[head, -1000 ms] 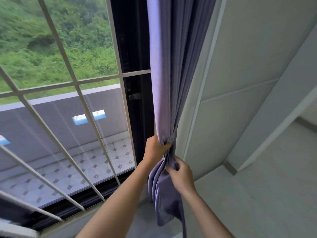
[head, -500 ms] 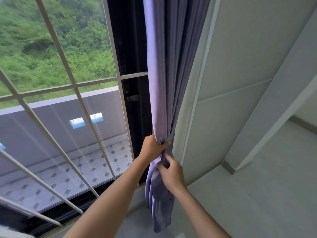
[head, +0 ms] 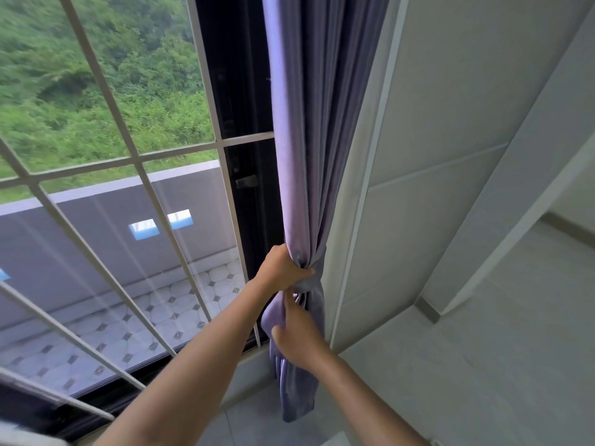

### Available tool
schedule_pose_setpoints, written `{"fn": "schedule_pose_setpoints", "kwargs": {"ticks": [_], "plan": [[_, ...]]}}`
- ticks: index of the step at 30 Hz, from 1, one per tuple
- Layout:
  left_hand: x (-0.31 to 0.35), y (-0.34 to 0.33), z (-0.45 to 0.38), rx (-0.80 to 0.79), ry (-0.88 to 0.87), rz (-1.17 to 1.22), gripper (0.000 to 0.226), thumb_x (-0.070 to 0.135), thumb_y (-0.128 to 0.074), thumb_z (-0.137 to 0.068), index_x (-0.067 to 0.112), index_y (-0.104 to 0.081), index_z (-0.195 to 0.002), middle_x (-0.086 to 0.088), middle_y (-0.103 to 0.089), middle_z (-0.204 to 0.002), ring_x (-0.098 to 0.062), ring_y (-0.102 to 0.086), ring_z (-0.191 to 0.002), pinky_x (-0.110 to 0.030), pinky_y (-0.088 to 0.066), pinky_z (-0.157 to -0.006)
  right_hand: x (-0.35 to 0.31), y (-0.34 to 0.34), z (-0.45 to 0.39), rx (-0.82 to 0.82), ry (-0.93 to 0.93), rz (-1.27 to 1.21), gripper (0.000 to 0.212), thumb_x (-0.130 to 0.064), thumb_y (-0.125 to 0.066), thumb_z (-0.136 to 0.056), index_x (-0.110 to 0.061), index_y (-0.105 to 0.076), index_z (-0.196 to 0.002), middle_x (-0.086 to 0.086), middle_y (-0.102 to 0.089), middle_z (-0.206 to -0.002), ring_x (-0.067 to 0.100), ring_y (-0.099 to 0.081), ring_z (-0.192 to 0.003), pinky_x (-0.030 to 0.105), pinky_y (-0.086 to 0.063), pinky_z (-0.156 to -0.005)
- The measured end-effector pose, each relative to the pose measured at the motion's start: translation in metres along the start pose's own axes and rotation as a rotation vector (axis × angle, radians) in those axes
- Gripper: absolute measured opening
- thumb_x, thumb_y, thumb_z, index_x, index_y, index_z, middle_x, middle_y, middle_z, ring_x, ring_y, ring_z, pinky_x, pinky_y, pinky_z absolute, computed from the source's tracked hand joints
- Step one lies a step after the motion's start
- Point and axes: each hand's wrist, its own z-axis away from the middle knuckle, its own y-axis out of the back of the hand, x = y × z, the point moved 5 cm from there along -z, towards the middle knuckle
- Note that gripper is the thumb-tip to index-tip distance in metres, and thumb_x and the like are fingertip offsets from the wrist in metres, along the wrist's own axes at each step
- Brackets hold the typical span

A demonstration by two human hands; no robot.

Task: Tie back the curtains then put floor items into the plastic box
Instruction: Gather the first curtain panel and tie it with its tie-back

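Two hands (left hand (head: 283, 268), right hand (head: 297, 333)), one curtain (head: 309, 140)

both arms outstretched, left hand (head: 283, 268) and right hand (head: 297, 333) clenched

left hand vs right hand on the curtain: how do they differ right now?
The left hand sits higher, clenched round the gathered curtain at its cinched point; the right hand sits just below, on the loose tail. The left hand's knuckles face the window; the right hand shows its back, its fingertips hidden in the folds. Both grasp the same purple fabric.
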Motion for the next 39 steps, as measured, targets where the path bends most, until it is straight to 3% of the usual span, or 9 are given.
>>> {"fn": "schedule_pose_setpoints", "kwargs": {"ticks": [4, 7, 10, 16, 19, 22, 28, 32, 39], "plan": [[0.0, 0.006, 0.001, -0.011, -0.023, -0.035, 0.031, 0.025, -0.076, -0.077, 0.008, -0.063, -0.099, -0.001, -0.06, -0.082, -0.02, -0.059, -0.079, -0.03, -0.05, -0.072, 0.007, -0.021, -0.005, -0.121, 0.01, 0.064, 0.057, -0.006, -0.035, -0.086, -0.027, -0.04, -0.139, 0.012, -0.065, -0.1, 0.027, -0.059, -0.087, 0.031, -0.044, -0.071], [-0.004, 0.013, -0.001, -0.052, -0.028, -0.031, 0.027, 0.019, -0.076, -0.075, 0.008, -0.064, -0.096, -0.003, -0.064, -0.084, -0.023, -0.062, -0.081, -0.03, -0.054, -0.073, 0.024, 0.007, -0.005, 0.269, -0.042, -0.151, 0.031, -0.011, -0.039, -0.091, -0.024, -0.067, -0.101, -0.007, -0.068, -0.085, 0.015, -0.061, -0.08, 0.021, -0.043, -0.066], [-0.006, 0.016, -0.004, -0.114, -0.026, -0.079, 0.017, 0.016, -0.075, -0.075, 0.014, -0.06, -0.084, 0.005, -0.057, -0.072, -0.019, -0.059, -0.076, -0.019, -0.047, -0.062, 0.04, 0.039, -0.009, 0.517, -0.084, -0.296, 0.023, -0.02, -0.053, -0.096, -0.023, -0.062, -0.117, -0.013, -0.063, -0.104, 0.008, -0.062, -0.095, 0.018, -0.043, -0.079], [-0.006, 0.012, -0.009, -0.216, -0.036, -0.131, 0.037, 0.018, -0.074, -0.078, 0.011, -0.064, -0.113, 0.004, -0.063, -0.095, -0.012, -0.058, -0.085, -0.021, -0.047, -0.078, 0.048, 0.047, -0.04, 0.428, -0.059, -0.322, 0.042, -0.027, -0.069, -0.086, -0.024, -0.057, -0.126, -0.007, -0.063, -0.08, 0.002, -0.062, -0.075, 0.005, -0.042, -0.06], [-0.008, 0.012, -0.012, -0.262, -0.034, -0.153, 0.037, 0.015, -0.071, -0.08, 0.011, -0.063, -0.115, 0.002, -0.064, -0.099, -0.012, -0.058, -0.086, -0.022, -0.05, -0.079, 0.05, 0.041, -0.046, 0.422, -0.079, -0.323, 0.05, -0.038, -0.072, -0.083, -0.03, -0.052, -0.128, -0.011, -0.064, -0.089, 0.01, -0.063, -0.082, 0.003, -0.042, -0.062], [-0.017, 0.006, -0.011, -0.319, -0.023, -0.224, 0.032, 0.007, -0.063, -0.087, 0.003, -0.06, -0.118, -0.009, -0.061, -0.102, -0.014, -0.049, -0.089, -0.009, -0.039, -0.068, 0.049, 0.03, -0.051, 0.442, -0.09, -0.296, 0.067, -0.048, -0.074, -0.077, -0.035, -0.044, -0.136, -0.008, -0.07, -0.106, 0.017, -0.067, -0.095, 0.024, -0.052, -0.078], [-0.024, 0.011, 0.0, -0.123, -0.246, -0.222, 0.025, 0.008, -0.063, -0.083, 0.0, -0.064, -0.106, -0.001, -0.05, -0.104, -0.014, -0.046, -0.087, -0.017, -0.034, -0.072, 0.043, 0.02, -0.059, 0.575, -0.083, -0.231, 0.058, -0.048, -0.07, -0.078, -0.03, -0.048, -0.128, -0.003, -0.07, -0.1, 0.021, -0.066, -0.088, 0.035, -0.055, -0.075], [-0.037, 0.007, 0.002, -0.041, -0.235, -0.166, 0.022, 0.007, -0.059, -0.081, -0.002, -0.066, -0.1, -0.008, -0.051, -0.118, -0.025, -0.054, -0.094, -0.031, -0.048, -0.081, 0.046, 0.014, -0.067, 0.583, -0.09, -0.205, 0.051, -0.055, -0.064, -0.075, -0.034, -0.047, -0.118, -0.004, -0.069, -0.095, 0.022, -0.066, -0.085, 0.041, -0.055, -0.074], [-0.033, 0.016, 0.002, -0.048, -0.14, -0.312, 0.014, -0.002, -0.043, -0.082, -0.001, -0.053, -0.072, -0.021, -0.057, -0.074, -0.029, -0.04, -0.067, -0.032, -0.03, -0.06, 0.043, 0.012, -0.069, 0.595, -0.022, -0.25, 0.052, -0.043, -0.072, -0.08, -0.027, -0.049, -0.124, -0.005, -0.07, -0.101, 0.019, -0.064, -0.087, 0.034, -0.053, -0.076]]}}
